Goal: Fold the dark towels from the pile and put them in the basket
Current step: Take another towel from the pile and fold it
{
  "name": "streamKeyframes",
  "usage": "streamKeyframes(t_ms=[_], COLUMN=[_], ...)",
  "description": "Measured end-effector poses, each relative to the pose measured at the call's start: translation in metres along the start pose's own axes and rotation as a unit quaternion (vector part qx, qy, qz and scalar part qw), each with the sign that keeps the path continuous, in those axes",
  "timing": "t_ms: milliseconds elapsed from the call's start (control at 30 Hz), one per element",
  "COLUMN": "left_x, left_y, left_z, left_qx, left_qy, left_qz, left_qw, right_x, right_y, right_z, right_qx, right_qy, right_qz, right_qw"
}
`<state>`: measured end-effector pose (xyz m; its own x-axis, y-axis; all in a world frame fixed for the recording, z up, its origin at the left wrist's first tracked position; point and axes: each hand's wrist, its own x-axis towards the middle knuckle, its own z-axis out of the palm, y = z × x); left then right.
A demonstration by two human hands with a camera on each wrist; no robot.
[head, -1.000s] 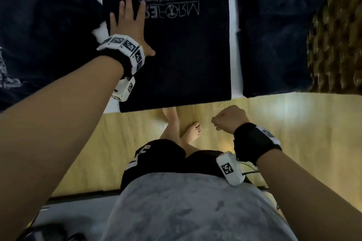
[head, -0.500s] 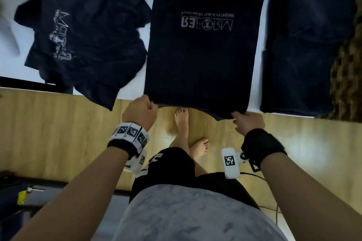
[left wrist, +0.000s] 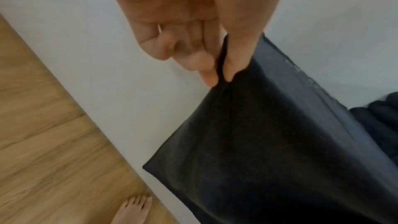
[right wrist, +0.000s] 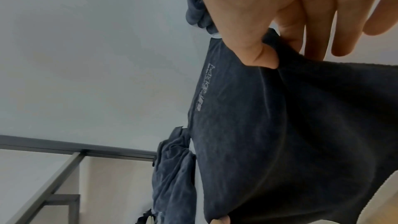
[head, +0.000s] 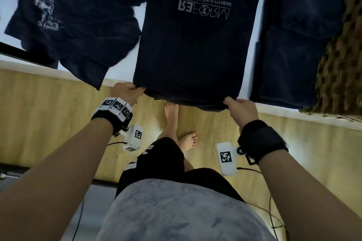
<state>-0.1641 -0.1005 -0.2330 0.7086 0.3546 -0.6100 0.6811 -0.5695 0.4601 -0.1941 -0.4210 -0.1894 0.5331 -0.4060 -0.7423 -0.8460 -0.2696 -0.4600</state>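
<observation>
step: next fold of towel | hands: left hand, right hand each pinch 1 near corner at worktop front edge | advice: lift both corners level, meet far edge squarely

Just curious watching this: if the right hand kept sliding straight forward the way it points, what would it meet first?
Probably only the towel that the right hand pinches, bunching it over the white table.

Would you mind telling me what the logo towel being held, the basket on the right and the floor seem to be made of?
Logo towel: soft, matte dark cloth, probably terry; it creases where pinched, with a pale printed logo.
Basket: woven brown fibre, perhaps wicker; open lattice.
Floor: wood or wood-look planks, light grain, slight sheen.
</observation>
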Motion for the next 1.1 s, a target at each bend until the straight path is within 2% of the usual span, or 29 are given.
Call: streamKeyframes(t_ms=[133,233,333,433,500,600,700,800,900,933,1033,1100], left_x=[-0.013,-0.014,-0.003,0.013,0.026,0.047,0.069,0.089,0.100,0.099,0.083,0.066], left_y=[0.016,0.039,0.071,0.102,0.119,0.139,0.152,0.159,0.153,0.149,0.126,0.105], left_z=[-0.018,-0.043,-0.068,-0.082,-0.084,-0.083,-0.079,-0.074,-0.068,-0.064,-0.056,-0.055], left_qx=[-0.048,-0.126,-0.227,-0.287,-0.308,-0.298,-0.284,-0.265,-0.233,-0.209,-0.081,-0.042], left_qy=[0.019,0.015,0.017,0.051,0.067,0.070,0.048,0.010,-0.038,-0.035,0.041,0.047], left_qz=[0.017,0.068,0.140,0.162,0.186,0.226,0.242,0.211,0.142,0.129,0.148,0.152], left_qw=[0.999,0.990,0.964,0.943,0.931,0.925,0.927,0.941,0.961,0.969,0.985,0.986], right_x=[-0.013,-0.015,-0.007,0.008,0.018,0.036,0.061,0.088,0.097,0.095,0.074,0.055], right_y=[-0.016,-0.035,-0.059,-0.086,-0.104,-0.128,-0.144,-0.149,-0.141,-0.133,-0.102,-0.081], right_z=[-0.010,-0.021,-0.034,-0.045,-0.051,-0.050,-0.047,-0.043,-0.035,-0.034,-0.024,-0.012], right_qx=[0.076,0.092,0.080,0.087,0.085,0.065,0.079,0.078,0.051,0.037,0.030,0.057], right_qy=[0.027,0.065,0.115,0.177,0.178,0.148,0.130,0.108,0.072,0.071,0.082,0.032], right_qz=[-0.043,-0.104,-0.174,-0.233,-0.268,-0.294,-0.271,-0.229,-0.195,-0.194,-0.198,-0.190], right_qw=[0.996,0.988,0.975,0.952,0.943,0.942,0.950,0.964,0.977,0.978,0.976,0.980])
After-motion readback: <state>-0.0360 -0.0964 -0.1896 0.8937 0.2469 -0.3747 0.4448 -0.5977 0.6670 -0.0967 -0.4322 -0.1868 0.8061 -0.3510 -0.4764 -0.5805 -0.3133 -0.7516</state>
